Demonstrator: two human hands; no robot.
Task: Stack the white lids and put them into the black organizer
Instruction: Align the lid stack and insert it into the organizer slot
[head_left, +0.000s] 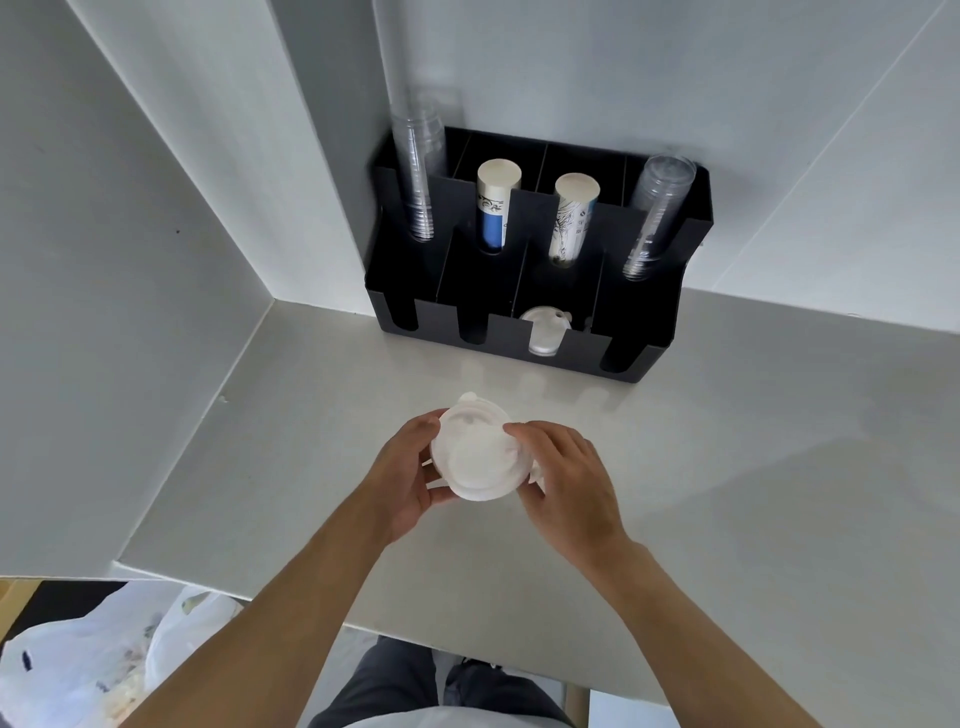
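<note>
Holding a stack of round white plastic lids (478, 457), the left hand (402, 478) and right hand (569, 483) grip its sides above the grey table (727, 441). The black plastic organizer (524, 343) stands at the far edge.

Pale grey bench (727, 467) in a corner, white walls at left & far side. Black organizer (519, 291) sits on it at far edge, against the far wall, approx centre. Rest of bench top bare; near edge runs left to right.
</note>
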